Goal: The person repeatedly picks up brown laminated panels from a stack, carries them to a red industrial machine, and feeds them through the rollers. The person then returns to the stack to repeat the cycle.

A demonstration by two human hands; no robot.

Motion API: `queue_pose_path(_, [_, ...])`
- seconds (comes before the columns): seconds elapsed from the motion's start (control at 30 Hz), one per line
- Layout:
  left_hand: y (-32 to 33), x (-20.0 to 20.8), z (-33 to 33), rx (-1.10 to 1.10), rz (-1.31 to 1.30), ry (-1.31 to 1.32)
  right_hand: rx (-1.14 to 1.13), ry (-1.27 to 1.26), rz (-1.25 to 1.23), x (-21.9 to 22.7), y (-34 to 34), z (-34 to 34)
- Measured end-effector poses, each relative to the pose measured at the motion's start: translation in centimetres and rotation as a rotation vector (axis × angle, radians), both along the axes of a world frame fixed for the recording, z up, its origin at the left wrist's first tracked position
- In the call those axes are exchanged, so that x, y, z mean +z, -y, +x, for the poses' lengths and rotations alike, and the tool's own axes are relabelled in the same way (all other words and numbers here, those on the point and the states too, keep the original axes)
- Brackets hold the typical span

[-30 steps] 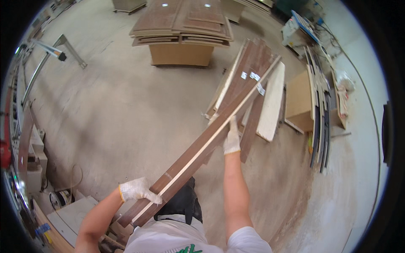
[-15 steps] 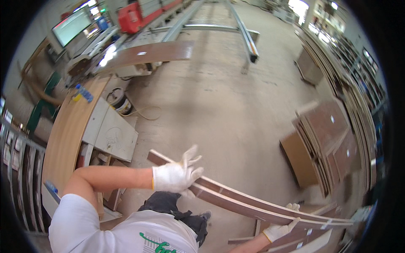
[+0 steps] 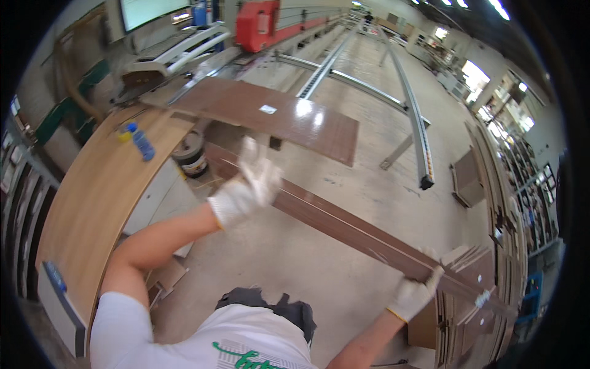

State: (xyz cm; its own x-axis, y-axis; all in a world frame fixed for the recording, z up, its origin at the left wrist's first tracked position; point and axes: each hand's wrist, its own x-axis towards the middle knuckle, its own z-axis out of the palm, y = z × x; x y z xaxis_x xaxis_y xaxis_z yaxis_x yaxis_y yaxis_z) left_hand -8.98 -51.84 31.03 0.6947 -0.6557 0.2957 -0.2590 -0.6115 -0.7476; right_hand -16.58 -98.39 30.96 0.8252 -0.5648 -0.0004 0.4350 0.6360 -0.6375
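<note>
A pair of long, narrow brown board strips (image 3: 344, 225) spans the space in front of me, slanting from upper left to lower right. My left hand (image 3: 249, 187), in a white knit glove, supports them near the far left end, some fingers pointing up above the edge. Lower right, my gloved right hand (image 3: 418, 292) wraps round the strips from below, with fingertips over the far side. A pale label sits near their right end. Beyond the left end lies a wide brown panel (image 3: 283, 120) on the machine's bed.
To the left runs a wood-topped bench (image 3: 92, 178) with a blue-capped bottle (image 3: 142, 142). A black-and-white bucket (image 3: 190, 157) stands beside it. Metal rails (image 3: 418, 132) extend ahead, near a red machine housing (image 3: 257, 26). Stacked brown boards (image 3: 473, 277) stand at right.
Both hands have lifted the strips, raising the left end toward the wide panel. The view has tilted up, showing more of the rails and red machine.
</note>
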Motion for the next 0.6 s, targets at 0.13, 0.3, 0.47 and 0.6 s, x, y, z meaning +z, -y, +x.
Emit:
queue_pose_path(0.13, [-6.3, 2.0, 7.8, -0.061, -0.454, 0.003, 0.127, 0.038, 0.063, -0.4, -6.1, 11.9])
queue_pose_path(0.3, [-12.3, 1.7, 18.3, 0.009, -0.531, -0.042, 0.313, 0.052, 0.229, -2.0, -12.4, 27.9])
queue_pose_path(0.47, [-18.5, 0.4, 27.4, 0.106, -0.406, 0.064, 0.454, -0.006, 0.188, -5.5, -16.2, 43.0])
queue_pose_path(0.6, [-23.3, -0.5, 34.9, 0.399, 0.176, 0.178, 0.638, -0.045, 0.216, -7.6, -20.1, 55.3])
